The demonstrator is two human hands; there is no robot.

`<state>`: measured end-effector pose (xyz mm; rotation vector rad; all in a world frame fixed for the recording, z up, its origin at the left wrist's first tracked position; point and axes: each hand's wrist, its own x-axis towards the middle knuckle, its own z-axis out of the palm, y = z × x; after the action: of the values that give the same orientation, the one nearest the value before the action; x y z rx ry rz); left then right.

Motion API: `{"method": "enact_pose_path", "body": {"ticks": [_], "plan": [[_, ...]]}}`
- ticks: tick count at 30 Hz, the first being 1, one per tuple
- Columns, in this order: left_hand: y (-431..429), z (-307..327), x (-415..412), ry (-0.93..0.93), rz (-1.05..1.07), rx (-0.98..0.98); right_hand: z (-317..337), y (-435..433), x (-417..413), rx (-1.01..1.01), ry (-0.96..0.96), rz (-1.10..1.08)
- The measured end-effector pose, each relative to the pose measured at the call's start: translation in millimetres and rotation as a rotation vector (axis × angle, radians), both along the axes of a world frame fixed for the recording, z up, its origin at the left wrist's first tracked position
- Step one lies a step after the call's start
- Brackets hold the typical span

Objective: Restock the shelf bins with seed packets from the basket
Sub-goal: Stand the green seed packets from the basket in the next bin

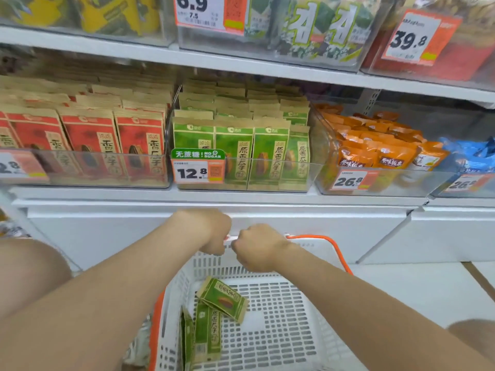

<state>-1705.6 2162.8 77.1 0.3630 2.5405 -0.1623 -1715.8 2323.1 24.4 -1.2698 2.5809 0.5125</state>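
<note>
Shop shelving carries the green bin [241,156] above the basket [281,317]. Left grip [211,231] and right grip [257,247] curl closed round its far edge. Packets [222,299] lie inside, likely light, slick and creasable; pinch a flat edge.

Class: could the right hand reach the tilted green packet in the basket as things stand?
Probably yes: the right hand grips the basket rim close by the green packet, which lies uncovered; it must let go first.
</note>
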Motion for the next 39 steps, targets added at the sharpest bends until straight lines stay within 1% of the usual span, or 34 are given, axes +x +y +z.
{"method": "enact_pose_path", "body": {"ticks": [2,5,7,9,12,13,16,19,20,21,25,27,30,32,34,36,39], "plan": [[-3.8,-17.4,2.8,-0.056,-0.023,0.012,-36.7,-12.1,12.6,0.034,-0.111,-0.068],[-12.2,-32.2,7.8,-0.067,-0.026,0.013,-93.5,-27.5,26.8,0.102,-0.281,-0.153],[-18.4,-39.5,12.3,-0.076,-0.026,-0.013,-126.0,-35.7,32.3,0.109,-0.360,-0.208],[-23.6,-48.1,16.2,-0.091,-0.028,-0.034,-151.0,-41.0,34.3,0.075,-0.416,-0.326],[-32.7,-61.1,18.1,-0.107,-0.003,-0.026,-187.6,-39.8,35.0,-0.050,-0.494,-0.590],[-36.1,-65.2,17.7,-0.104,0.006,-0.018,-197.7,-37.9,35.1,-0.096,-0.504,-0.645],[-44.1,-73.3,17.5,-0.097,0.020,-0.006,-224.2,-32.8,33.0,-0.149,-0.549,-0.741],[-47.6,-77.4,16.1,-0.102,0.026,0.007,-250.6,-29.7,29.7,-0.059,-0.605,-0.752],[-48.2,-77.8,15.1,-0.100,0.029,0.010,-255.4,-29.9,30.9,-0.042,-0.596,-0.754],[-48.9,-78.4,13.9,-0.098,0.034,0.011,-255.5,-31.4,34.2,-0.068,-0.588,-0.785],[-49.8,-76.5,11.9,-0.099,0.053,0.012,-245.6,-41.3,51.8,-0.275,-0.542,-0.867],[-49.5,-75.1,12.1,-0.094,0.047,0.018,-251.2,-43.6,56.2,-0.335,-0.517,-0.910],[-49.5,-76.0,12.8,-0.097,0.039,0.012,-252.1,-44.7,57.9,-0.295,-0.594,-0.949],[-49.7,-75.4,12.3,-0.105,0.046,0.003,-247.8,-41.6,57.1,-0.242,-0.602,-0.960],[-48.9,-71.8,10.7,-0.116,0.054,-0.014,-235.6,-38.4,53.3,-0.239,-0.606,-0.929],[-47.5,-65.3,9.2,-0.104,0.088,-0.035,-218.2,-37.0,47.9,-0.344,-0.630,-0.882],[-45.3,-51.5,6.6,-0.046,0.186,-0.057,-188.5,-32.8,46.1,-0.635,-0.647,-0.816]]}}
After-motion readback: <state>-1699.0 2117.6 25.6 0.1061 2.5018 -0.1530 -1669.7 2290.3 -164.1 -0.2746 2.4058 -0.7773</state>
